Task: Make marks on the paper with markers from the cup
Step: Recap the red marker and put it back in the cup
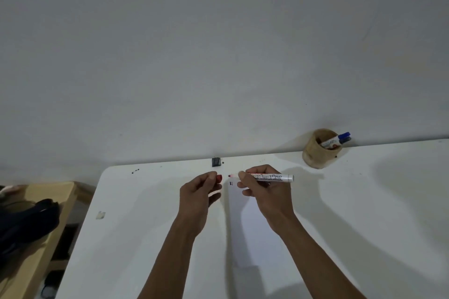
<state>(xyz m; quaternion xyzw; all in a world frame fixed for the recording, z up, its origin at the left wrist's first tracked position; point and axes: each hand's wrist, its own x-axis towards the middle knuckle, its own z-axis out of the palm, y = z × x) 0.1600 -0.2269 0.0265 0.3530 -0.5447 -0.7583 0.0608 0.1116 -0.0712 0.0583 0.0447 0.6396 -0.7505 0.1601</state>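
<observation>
— Forearms come in from the bottom edge, both bare, over the white worktop (pixel 364 213). What lies between them?

— White paper (pixel 252 233), a long sheet flat on the worktop running away from the camera. Near its far left corner are two short dark marks (pixel 230 183).

— And the left hand (pixel 198 192)?

— Its fingers are curled together and pinch a small red cap (pixel 219 178) at the tips, just left of the paper's far end.

— The right hand (pixel 263 192)?

— Clamped on a board marker (pixel 272 177), white barrel with printed lettering. It lies nearly level in the fingers, red tip pointing left toward the cap, with a small gap between tip and cap. The tip hangs above the far end of the paper, close to the dark marks; whether it touches the sheet I cannot tell.

— Farther back?

— A small dark square object (pixel 216 162) sits at the worktop's far edge against the wall. To the right, well apart from the hands, stands a tan cup (pixel 318 153), also near the far edge. One marker with a blue cap (pixel 336 139) leans in it, its capped end sticking out over the right rim.

— Off to the left?

— A lower wooden surface (pixel 48 201) beside the worktop, with something black (pixel 29 221) lying on it.
</observation>
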